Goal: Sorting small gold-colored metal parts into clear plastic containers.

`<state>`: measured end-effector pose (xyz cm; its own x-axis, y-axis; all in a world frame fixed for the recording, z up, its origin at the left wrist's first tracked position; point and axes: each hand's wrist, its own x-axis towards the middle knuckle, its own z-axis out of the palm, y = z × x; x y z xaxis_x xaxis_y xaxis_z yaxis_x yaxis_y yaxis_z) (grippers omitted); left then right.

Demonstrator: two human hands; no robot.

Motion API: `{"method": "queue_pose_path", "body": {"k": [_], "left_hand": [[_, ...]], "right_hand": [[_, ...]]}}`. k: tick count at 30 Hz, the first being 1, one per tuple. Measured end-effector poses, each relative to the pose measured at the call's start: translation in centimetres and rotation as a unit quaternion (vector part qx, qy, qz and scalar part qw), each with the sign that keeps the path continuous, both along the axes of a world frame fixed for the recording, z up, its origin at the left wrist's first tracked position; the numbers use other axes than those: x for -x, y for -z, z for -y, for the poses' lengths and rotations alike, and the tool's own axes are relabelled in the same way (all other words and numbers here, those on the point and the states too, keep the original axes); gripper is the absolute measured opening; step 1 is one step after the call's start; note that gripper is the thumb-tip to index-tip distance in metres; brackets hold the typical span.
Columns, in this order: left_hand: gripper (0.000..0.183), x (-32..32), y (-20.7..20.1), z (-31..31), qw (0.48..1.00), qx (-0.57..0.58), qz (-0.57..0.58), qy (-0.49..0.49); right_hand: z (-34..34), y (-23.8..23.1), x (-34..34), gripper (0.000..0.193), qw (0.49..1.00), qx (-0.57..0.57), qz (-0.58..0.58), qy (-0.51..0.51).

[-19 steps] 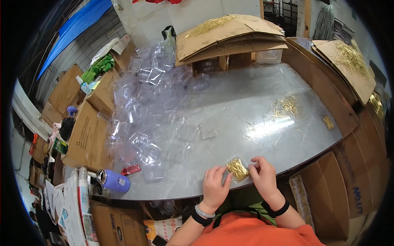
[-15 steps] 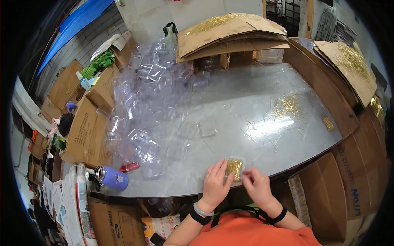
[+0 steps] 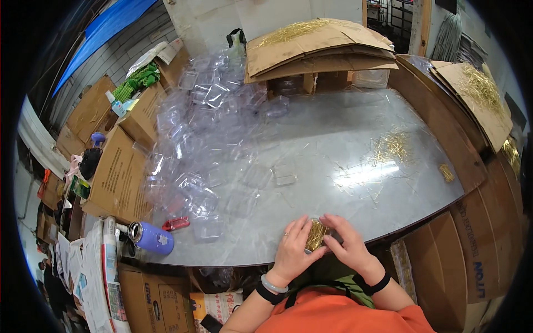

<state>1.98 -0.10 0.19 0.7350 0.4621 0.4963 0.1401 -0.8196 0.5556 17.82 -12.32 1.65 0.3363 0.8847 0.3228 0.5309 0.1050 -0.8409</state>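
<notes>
My left hand and my right hand both grip a small clear plastic box filled with thin gold pins, at the near edge of the grey metal table. The hands press on the box from either side, so most of it is hidden. A loose pile of gold pins lies on the table to the far right. A big heap of empty clear plastic boxes covers the table's left part.
A purple bottle and a small red tool lie at the near left edge. Cardboard sheets with gold pins stand at the back and along the right side. Cardboard boxes line the left.
The box has turned on its edge between my hands, and both hands have closed in more tightly around it.
</notes>
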Motion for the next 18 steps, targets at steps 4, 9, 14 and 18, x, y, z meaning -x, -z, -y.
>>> {"method": "queue_pose_path", "body": {"k": [4,9,14,18], "left_hand": [[0.076,0.0,-0.4,-0.7,0.999,0.006,-0.003,0.039],[0.084,0.3,-0.1,-1.1,0.997,0.045,0.004,0.064],[0.083,0.7,0.0,-0.4,0.994,0.105,0.026,0.030],[0.073,1.3,0.0,0.8,0.999,0.002,-0.037,-0.027]], "right_hand": [[-1.0,-0.7,-0.6,0.054,0.990,0.001,0.138,0.006],[-1.1,0.6,-0.7,0.056,0.976,-0.030,0.214,-0.019],[-1.0,0.5,0.0,0.056,0.976,-0.015,0.215,0.029],[-0.7,0.0,1.5,0.057,0.979,0.006,0.180,0.092]]}}
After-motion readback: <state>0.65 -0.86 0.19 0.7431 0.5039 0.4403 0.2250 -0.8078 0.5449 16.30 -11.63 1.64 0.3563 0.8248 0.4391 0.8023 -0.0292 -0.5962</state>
